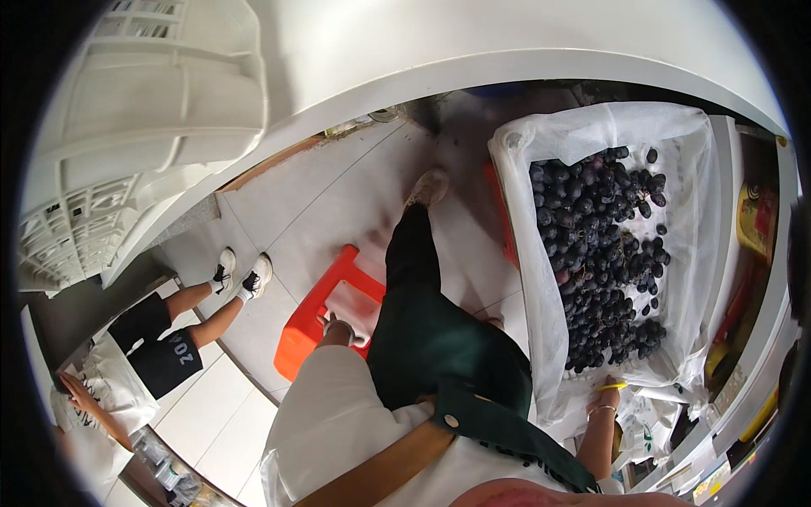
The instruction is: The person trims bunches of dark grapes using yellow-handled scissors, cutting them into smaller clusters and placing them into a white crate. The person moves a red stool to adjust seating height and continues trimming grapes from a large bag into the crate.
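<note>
On the right is a deep box (553,338) lined with thin white plastic film, full of loose dark grapes (591,245) and grape bunches. My right hand (606,395), with a bracelet at the wrist, is at the near edge of this box. Its fingers are closed around a thin yellow object (615,386), too small to identify surely. My left hand (338,331) hangs low over an orange-red plastic stool (308,334) with an opening in it. The left fingers look spread, and I cannot make out anything in them.
Another person (165,355) in dark shorts stands at far left. White plastic crates (160,101) stand on a white counter (507,59) ahead. My foot (429,186) is on the tiled floor (312,186). Packed shelves (752,253) run along the right; a white bag (646,427) lies beside my right hand.
</note>
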`<state>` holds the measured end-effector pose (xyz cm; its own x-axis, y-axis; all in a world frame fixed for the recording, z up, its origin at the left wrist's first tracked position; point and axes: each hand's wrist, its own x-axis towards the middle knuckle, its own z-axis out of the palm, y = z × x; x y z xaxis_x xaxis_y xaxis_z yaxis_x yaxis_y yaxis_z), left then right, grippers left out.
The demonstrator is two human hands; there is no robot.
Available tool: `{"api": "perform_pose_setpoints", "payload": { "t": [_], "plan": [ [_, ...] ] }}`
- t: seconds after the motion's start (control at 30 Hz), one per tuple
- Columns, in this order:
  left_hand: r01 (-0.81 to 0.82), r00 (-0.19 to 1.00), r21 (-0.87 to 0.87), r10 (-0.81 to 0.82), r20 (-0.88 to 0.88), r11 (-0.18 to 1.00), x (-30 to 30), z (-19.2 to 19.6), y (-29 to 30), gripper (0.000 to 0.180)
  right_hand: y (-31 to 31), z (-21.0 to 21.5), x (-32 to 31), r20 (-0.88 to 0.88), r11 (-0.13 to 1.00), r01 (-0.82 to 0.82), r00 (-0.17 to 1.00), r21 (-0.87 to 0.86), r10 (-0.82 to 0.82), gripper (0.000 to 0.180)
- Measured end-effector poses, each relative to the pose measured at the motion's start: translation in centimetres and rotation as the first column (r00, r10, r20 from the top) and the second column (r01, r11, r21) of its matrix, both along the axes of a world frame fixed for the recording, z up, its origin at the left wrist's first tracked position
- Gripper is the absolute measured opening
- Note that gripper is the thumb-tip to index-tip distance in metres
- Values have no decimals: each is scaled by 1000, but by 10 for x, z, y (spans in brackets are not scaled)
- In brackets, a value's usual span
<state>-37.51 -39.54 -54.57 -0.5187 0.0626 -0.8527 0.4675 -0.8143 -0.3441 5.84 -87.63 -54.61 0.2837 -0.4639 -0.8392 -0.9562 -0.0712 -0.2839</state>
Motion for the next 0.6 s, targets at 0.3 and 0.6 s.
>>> {"api": "perform_pose_setpoints", "payload": {
  "t": [0.3,0.6],
  "plan": [
    [79,964,-104,-50,261,991,42,2,-33,47,21,12,1,17,997,-60,998,-44,61,34],
    [128,889,58,-141,435,990,153,-37,38,47,22,-4,-17,-10,977,-113,994,-181,112,35]
  ]
}}
